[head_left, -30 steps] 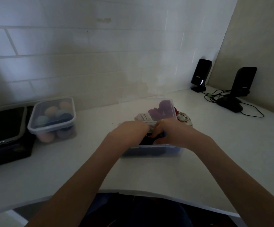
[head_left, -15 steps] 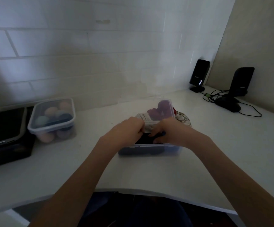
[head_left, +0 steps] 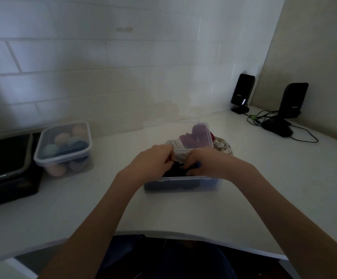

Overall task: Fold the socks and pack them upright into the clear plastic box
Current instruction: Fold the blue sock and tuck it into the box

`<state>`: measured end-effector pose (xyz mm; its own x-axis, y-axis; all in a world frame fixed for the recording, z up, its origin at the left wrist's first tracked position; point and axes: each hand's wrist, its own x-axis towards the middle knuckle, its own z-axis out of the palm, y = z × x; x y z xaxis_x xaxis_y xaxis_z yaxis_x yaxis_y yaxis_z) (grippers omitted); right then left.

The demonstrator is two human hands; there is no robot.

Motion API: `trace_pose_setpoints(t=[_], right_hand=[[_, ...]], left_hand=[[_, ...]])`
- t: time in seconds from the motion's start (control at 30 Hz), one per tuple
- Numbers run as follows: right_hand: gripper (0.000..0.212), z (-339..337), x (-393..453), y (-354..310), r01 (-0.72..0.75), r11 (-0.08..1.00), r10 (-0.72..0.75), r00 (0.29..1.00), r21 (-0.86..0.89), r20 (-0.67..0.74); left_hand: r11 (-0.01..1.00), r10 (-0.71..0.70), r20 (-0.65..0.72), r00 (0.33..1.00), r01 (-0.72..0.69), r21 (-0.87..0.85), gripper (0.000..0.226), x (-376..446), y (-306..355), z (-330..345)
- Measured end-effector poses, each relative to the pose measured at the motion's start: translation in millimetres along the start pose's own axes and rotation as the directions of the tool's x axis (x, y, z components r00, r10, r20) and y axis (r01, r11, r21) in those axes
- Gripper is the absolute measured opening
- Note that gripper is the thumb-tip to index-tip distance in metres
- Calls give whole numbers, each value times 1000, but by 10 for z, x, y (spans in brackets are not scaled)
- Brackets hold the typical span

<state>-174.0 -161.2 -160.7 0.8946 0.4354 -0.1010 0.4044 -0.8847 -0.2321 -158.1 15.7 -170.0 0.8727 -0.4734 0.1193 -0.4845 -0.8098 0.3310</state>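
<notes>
Clear plastic box [head_left: 180, 183], see-through, smooth walls w/ a faint sheen along the rim. Inside: soft matt cloth, a dark navy sock [head_left: 175, 171] by the near wall, a pale ribbed knit sock [head_left: 177, 145] mid-box, plum-purple fabric [head_left: 198, 137] at the back. White desktop [head_left: 95, 200] smooth, low satin finish. Lidded clear plastic tub [head_left: 63, 150] at left, slightly frosted; the pastel balls [head_left: 62, 138] in it look matt, foam or yarn, too blurry to call. Black speakers [head_left: 242, 91], glossy plastic. White tiled wall [head_left: 103, 57], smooth, semi-gloss.
</notes>
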Motion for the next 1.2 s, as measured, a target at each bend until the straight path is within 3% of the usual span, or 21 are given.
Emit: trace_pose_setpoints(t=[0.17,0.27,0.57,0.67,0.8,0.9,1.03,1.2], right_hand=[[19,19,-32,-5,24,998,-20,996,52,-86],[20,13,-45,-10,36,998,-31,992,43,-125],[25,-34,-49,-43,46,999,-47,997,-12,-68],[27,-3,-25,-33,31,999,-32,995,-7,-96],[25,2,-47,-1,23,999,-19,991,30,-131],[13,-16,-125,41,48,989,-13,970,140,-243],[13,-42,-224,91,91,979,-1,897,181,-442],[21,-98,-284,203,117,931,106,819,345,-563]], left_hand=[[996,66,-18,998,-67,-66,9,-18,6,-38],[987,130,54,990,-124,-97,18,-41,22,-87],[986,169,203,965,-168,-18,19,17,54,-49],[986,164,191,968,-162,-29,17,39,47,-16],[979,177,73,981,-168,-120,15,13,18,-34],[962,132,-144,981,-162,-218,13,-36,-29,-78],[929,49,-344,938,-169,-328,12,-52,-84,-87],[889,-79,-554,829,-193,-416,16,-34,-163,-34]])
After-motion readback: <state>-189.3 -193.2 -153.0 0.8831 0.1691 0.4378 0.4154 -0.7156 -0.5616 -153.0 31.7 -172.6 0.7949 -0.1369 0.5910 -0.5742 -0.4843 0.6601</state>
